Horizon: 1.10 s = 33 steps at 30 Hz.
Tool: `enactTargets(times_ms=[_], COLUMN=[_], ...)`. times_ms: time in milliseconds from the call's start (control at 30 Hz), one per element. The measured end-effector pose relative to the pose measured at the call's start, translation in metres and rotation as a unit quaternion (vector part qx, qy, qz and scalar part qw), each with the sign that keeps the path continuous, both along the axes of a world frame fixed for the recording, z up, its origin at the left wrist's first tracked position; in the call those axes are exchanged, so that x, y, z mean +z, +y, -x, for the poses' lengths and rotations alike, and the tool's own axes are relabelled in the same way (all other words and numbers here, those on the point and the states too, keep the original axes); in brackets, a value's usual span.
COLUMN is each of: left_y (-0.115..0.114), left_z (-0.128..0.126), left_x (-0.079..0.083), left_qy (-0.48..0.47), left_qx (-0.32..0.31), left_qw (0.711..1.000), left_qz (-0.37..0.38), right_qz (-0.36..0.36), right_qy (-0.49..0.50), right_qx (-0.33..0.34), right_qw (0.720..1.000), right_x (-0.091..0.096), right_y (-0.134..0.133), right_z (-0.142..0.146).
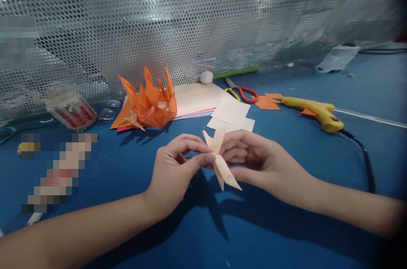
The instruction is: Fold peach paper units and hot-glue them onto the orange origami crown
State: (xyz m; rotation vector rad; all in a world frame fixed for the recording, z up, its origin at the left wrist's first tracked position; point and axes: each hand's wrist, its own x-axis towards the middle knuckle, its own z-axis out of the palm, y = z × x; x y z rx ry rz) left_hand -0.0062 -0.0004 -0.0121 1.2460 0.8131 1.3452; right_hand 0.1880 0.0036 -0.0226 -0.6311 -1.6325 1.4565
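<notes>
Both of my hands hold a small folded cream paper piece with pointed flaps, just above the blue table. My left hand pinches its left side between thumb and fingertips. My right hand grips it from the right with curled fingers. Behind them stands a spiky orange folded paper form.
Cream paper squares and a stack of coloured sheets lie behind my hands. Red-handled scissors, orange scraps and a yellow glue gun with a black cable are at the right. A glass jar lies left. A perforated metal screen closes the back.
</notes>
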Motion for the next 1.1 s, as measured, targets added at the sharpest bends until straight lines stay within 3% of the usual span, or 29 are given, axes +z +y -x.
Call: enactTargets(times_ms=[167,400,800,1100], left_y=[-0.006,-0.009,-0.007,-0.006], left_z=[0.002,0.005,0.004,0.005], left_x=[0.005,0.003,0.003,0.003], left_qy=[0.084,0.201,0.222,0.247], left_qx=[0.024,0.065,0.055,0.059], left_qw=[0.993,0.955,0.948,0.928], left_qz=[-0.085,-0.207,-0.220,-0.271], right_qz=[0.033,0.033,0.039,0.047], right_qy=[0.018,0.022,0.017,0.009], right_qx=[0.011,0.011,0.030,0.049], right_qw=[0.999,0.999,0.999,0.998], right_x=[0.002,0.002,-0.001,0.000], right_y=[0.001,0.004,0.007,0.007], right_z=[-0.001,-0.009,-0.010,-0.013])
